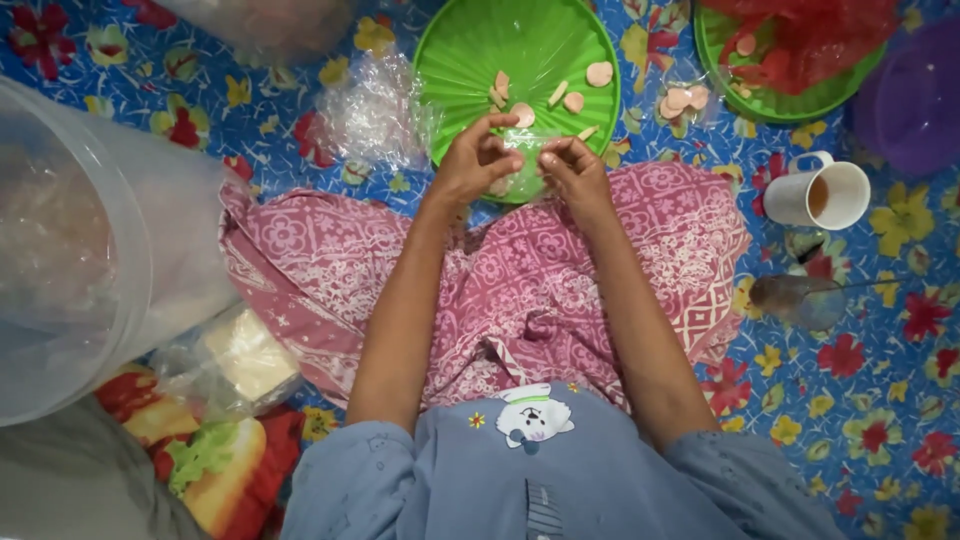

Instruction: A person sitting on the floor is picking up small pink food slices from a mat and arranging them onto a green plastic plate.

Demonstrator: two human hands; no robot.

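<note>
In the head view, your left hand [478, 160] and right hand [572, 170] meet over the near rim of the green round tray [470, 45]. The fingertips of both are pinched together on a small clear plastic wrapper [523, 160] stretched between them. Pale pink sausage slices [599, 73] lie scattered on the tray just beyond your fingers. A crumpled clear plastic bag [375, 110] sits just left of the tray, a white mug [825, 193] well off to the right, and a pink patterned cloth [520, 290] covers your lap.
</note>
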